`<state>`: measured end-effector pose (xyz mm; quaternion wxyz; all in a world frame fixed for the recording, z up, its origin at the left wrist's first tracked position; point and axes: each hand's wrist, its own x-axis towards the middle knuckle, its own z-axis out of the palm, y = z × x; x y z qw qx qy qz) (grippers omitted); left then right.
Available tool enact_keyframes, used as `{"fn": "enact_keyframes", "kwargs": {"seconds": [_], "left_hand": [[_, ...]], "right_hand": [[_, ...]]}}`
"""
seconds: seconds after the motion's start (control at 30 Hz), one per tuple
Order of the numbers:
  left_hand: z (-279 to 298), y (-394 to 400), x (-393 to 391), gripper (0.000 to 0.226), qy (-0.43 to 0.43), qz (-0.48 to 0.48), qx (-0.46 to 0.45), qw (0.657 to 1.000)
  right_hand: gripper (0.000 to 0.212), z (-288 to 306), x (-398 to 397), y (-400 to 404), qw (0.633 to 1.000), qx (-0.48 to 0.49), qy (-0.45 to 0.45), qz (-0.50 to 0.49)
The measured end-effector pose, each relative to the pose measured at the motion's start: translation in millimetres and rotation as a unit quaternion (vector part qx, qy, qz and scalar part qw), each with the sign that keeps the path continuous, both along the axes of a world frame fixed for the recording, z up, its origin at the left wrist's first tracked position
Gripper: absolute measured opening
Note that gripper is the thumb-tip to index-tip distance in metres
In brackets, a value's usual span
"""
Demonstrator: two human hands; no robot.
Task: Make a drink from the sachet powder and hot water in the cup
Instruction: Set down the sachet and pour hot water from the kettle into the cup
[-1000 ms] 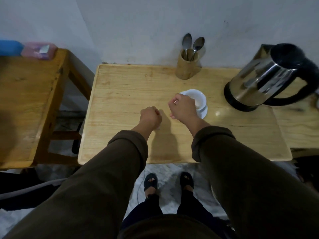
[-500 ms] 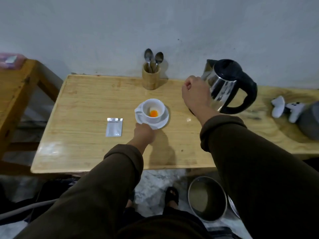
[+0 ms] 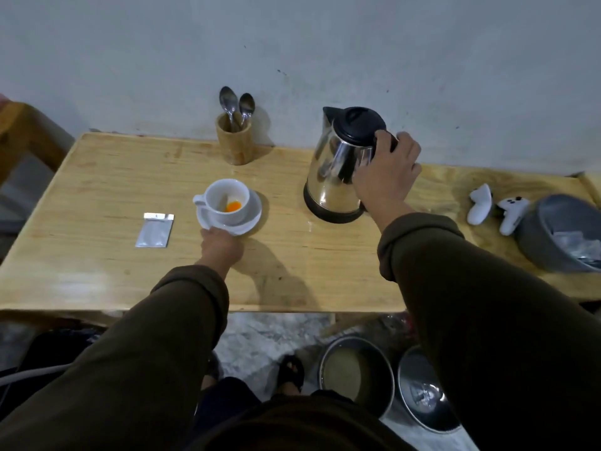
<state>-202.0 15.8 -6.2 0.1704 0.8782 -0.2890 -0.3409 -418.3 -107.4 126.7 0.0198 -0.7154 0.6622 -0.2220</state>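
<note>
Orange powder (image 3: 233, 207) heaped at the bottom of the white cup (image 3: 227, 200), no water in yet. Cup upright on its saucer (image 3: 250, 219), handle turned to the left. Silver sachet (image 3: 154, 230) flat on the counter (image 3: 97, 190) just left of the saucer, apparently emptied. Left hand (image 3: 221, 246) pinching the near rim of the saucer, grip narrow, steadying it. Right hand (image 3: 387, 175) wrapped around the black handle of the steel kettle (image 3: 338, 164), grip closed on it, kettle base seemingly on the counter, spout pointing left toward the cup.

Step in hand, by the look of it: taking up the kettle for the pour. Next move calls for a lift, a short carry leftward until the spout hangs over the cup, then a slow tilt so hot water does not splash past the rim. After that, a spoon from the wooden holder (image 3: 233, 138) near the wall for stirring.

Pale varnished wood, glossy, a small wet-looking glint by the kettle base. Two white controllers (image 3: 497, 209) and a grey bowl (image 3: 546, 236) at far right. Plain grey wall behind; marbled floor below with two metal pans (image 3: 390, 385).
</note>
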Motion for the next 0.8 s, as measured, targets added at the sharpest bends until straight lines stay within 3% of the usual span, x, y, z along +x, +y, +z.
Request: {"fn": "enact_keyframes", "kwargs": {"seconds": [0.2, 0.4, 0.63, 0.8], "left_hand": [[0, -2, -7, 0.067, -0.004, 0.021, -0.010, 1.000], [-2, -9, -15, 0.056, -0.024, 0.053, 0.030, 0.998], [4, -7, -16, 0.045, -0.066, 0.007, 0.019, 0.998], [10, -6, -9, 0.040, -0.048, 0.009, 0.010, 0.999]], "right_hand": [[0.068, -4, -16, -11, 0.989, 0.088, -0.110, -0.038], [0.036, 3, -29, -30, 0.940, 0.168, -0.262, -0.140], [0.026, -1, -29, -31, 0.931, 0.166, -0.298, -0.132], [0.026, 4, -18, -30, 0.937, 0.134, -0.300, -0.115]]}}
